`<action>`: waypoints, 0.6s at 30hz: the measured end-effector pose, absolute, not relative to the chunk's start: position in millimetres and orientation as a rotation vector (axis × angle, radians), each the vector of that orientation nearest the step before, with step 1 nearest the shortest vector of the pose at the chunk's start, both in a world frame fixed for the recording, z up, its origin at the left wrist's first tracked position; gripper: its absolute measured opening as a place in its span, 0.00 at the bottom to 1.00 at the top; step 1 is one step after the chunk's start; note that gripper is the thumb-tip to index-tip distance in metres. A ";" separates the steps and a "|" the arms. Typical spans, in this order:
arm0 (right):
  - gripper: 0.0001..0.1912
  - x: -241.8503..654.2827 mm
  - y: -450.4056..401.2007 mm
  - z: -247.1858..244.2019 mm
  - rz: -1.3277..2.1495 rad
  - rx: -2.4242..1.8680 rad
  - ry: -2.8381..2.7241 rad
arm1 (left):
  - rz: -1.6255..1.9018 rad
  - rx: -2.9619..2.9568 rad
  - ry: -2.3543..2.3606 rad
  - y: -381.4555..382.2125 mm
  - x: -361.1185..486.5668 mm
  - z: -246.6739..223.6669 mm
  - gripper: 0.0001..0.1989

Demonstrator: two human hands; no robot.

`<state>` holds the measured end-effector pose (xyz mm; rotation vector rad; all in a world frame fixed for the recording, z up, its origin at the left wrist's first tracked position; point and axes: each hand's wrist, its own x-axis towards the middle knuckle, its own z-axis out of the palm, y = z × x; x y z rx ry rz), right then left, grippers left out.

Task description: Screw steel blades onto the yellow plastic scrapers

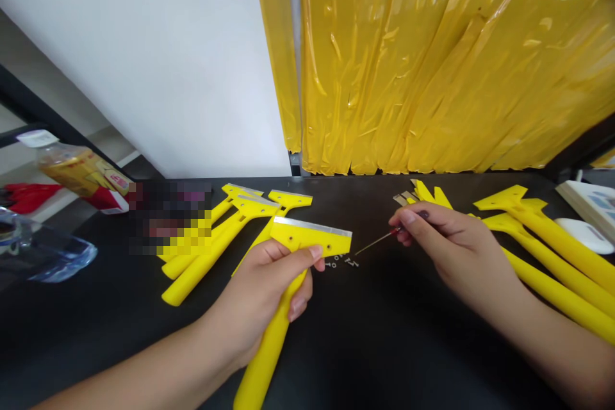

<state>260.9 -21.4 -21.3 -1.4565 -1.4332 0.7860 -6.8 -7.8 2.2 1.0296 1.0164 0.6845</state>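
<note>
My left hand (281,275) is wrapped round a yellow scraper (311,237), its thumb on the head just below two small holes. A metal blade edge runs along the top of that head. In my right hand (444,234) is a screwdriver (382,241) with a thin shaft and dark handle, partly hidden by the fingers. Its tip points down and left, toward several small screws and nuts (352,262) on the black table. Tip and scraper head look apart.
Several yellow scrapers with blades (206,246) lie left. More yellow handles (548,230) and some loose blades (406,197) are right. At far left are a drink bottle (81,170) and a clear plastic item (48,250). A white case (583,235) sits far right; yellow strips hang behind.
</note>
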 end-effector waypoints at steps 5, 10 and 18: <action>0.19 262.8 -6.2 -36.2 0.896 -1.359 -1.255 | 0.702 0.991 1.020 -7.2 -6.5 -1.0 0.15; 0.20 263.1 5.0 -54.0 0.972 -1.346 -1.156 | 0.702 0.984 1.029 -7.2 -5.3 -1.8 0.14; 0.19 262.5 4.8 -56.2 1.020 -1.362 -1.121 | 0.701 1.004 1.034 -7.7 -4.4 -0.6 0.15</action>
